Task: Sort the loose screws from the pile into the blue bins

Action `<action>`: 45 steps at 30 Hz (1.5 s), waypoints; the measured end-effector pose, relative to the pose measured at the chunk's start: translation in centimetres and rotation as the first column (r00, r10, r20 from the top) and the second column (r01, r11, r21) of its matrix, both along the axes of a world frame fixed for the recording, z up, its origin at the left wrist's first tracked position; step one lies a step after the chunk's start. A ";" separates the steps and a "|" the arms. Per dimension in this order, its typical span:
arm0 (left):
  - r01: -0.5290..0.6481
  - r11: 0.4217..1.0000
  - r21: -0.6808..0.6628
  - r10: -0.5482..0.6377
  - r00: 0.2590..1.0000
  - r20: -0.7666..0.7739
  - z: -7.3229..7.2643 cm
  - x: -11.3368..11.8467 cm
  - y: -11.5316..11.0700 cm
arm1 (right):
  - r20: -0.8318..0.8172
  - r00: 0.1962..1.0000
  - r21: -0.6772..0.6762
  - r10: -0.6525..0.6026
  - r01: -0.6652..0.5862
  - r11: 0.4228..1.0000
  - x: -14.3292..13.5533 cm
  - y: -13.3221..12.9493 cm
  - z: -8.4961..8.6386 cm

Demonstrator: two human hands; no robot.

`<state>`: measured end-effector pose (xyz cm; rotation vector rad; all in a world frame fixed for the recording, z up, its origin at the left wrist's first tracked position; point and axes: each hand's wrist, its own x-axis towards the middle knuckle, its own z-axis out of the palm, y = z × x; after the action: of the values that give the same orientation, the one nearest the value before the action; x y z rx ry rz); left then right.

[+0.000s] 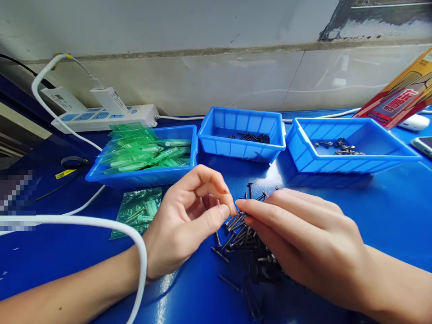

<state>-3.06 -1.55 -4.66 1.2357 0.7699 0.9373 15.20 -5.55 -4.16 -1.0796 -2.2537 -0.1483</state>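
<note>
head view, left hand point(184, 220) and right hand point(303, 238) fingertips meeting above screws point(248, 245)

My left hand point(184, 225) and right hand point(303, 243) meet fingertip to fingertip over a pile of dark screws point(248, 249) (loose on the blue worktop point(388, 211)), three blue bins point(241, 135) behind.

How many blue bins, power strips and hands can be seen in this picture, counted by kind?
Blue bins: 3, the left bin, middle bin and right bin
Power strip: 1
Hands: 2, left hand and right hand
Total: 6
</note>
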 end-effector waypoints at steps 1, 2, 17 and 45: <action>-0.029 0.999 0.029 0.030 0.999 -0.044 0.0 0.0 -0.1 | 0.000 1.000 -0.019 -0.002 0.002 1.000 -0.1 -0.2 0.0; -0.057 0.997 0.057 0.061 0.995 -0.080 0.1 0.1 -0.2 | -0.005 1.000 -0.035 -0.009 0.008 0.999 -0.2 -0.4 0.1; -0.146 0.920 0.364 0.236 0.947 -0.218 0.2 0.7 -1.3 | -0.069 0.991 -0.070 -0.111 0.106 0.992 -0.9 -0.9 -0.3; -0.104 0.906 0.411 0.246 0.918 -0.310 -0.3 0.4 -1.1 | -0.001 0.994 -0.092 -0.106 0.106 0.990 -1.0 -0.6 -0.3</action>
<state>-2.69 -2.67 -4.93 1.7390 1.0293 1.0628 14.16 -6.17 -4.51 -1.2477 -2.2173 -0.0861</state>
